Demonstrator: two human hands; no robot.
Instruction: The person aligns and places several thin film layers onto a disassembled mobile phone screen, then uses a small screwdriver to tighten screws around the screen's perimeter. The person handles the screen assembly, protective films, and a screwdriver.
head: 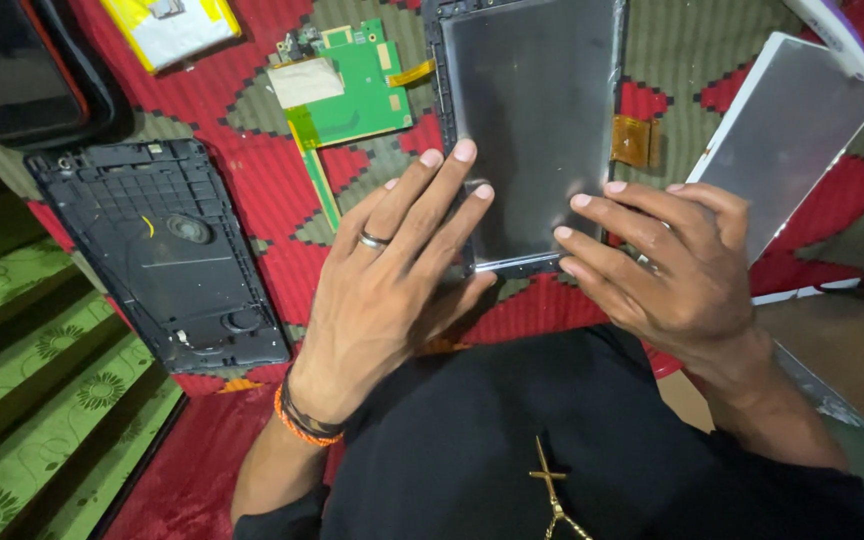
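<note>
On the red and green patterned cloth (pixel 252 190) we press both hands to a dark tablet screen frame (pixel 532 110). Our left hand (pixel 392 270) lies flat and open at the frame's lower left corner, fingers (pixel 442 180) stretched up over its left edge, a ring on one finger and an orange and black wristband (pixel 302 420) at the wrist. Our right hand (pixel 667 270) comes in from the frame's lower right, fingers half curled and spread, their tips resting on the grey panel near its bottom edge; it is open too, pressing rather than clasping.

The frame's bottom edge sits between the two hands, just above our black-clothed lap. Its top runs out of view. To the frame's right a small amber ribbon cable (pixel 634 140) sticks out, and beyond that a white-edged reflective panel (pixel 802 130) lies tilted, near but apart. To the frame's left lies a green circuit board (pixel 347 90), close to its edge, and farther left a black back cover (pixel 162 250), inside up, well apart. A strip of bare cloth stays free between board and cover.

The frame looks rectangular, with a matte grey face and a thin black, slightly rough rim.
</note>
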